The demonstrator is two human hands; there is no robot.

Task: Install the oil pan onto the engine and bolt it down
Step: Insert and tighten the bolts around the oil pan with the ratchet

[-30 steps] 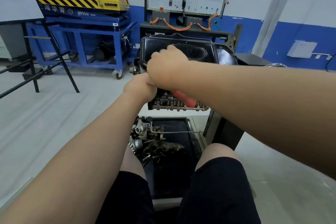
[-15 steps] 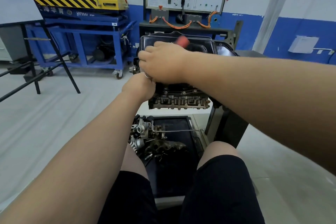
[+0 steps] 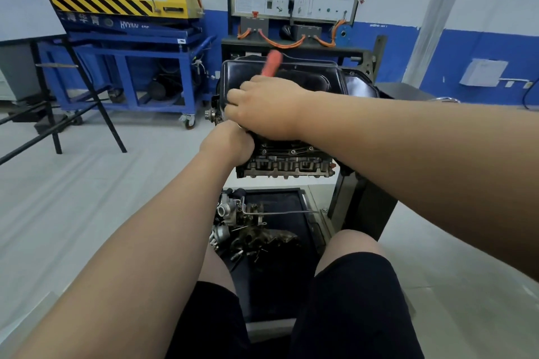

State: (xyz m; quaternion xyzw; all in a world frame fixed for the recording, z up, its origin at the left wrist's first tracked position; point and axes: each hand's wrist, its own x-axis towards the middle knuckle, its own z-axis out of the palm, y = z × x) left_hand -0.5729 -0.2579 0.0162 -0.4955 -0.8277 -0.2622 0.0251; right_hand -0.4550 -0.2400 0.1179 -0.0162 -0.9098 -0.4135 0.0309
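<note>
While our right grip (image 3: 262,108) curls round the red-handled tool (image 3: 271,63) at the near-left corner of the oil pan (image 3: 315,79), seated atop the engine (image 3: 288,163), a tilted tool could slip off its hidden bolt. Our left grip (image 3: 227,143) sits beneath, and we cannot tell its hold.

Oil pan (image 3: 309,79), 12 o'clock: black, glossy, smooth, catches the light. Painted metal or plastic, can't tell.
Engine (image 3: 285,166) under it: bare cast metal, dull grey, rough, grimy.
Tool handle (image 3: 271,63): orange-red, matt, looks like plastic or rubber; blurred.
Floor tray (image 3: 288,201), 6 o'clock: matt black.
Parts in it: bright cast-metal piece (image 3: 226,210), dark rusty casting (image 3: 262,237).
Shorts (image 3: 350,300): black cloth, matt.
Cart (image 3: 131,38), 10 o'clock: blue painted metal.
</note>
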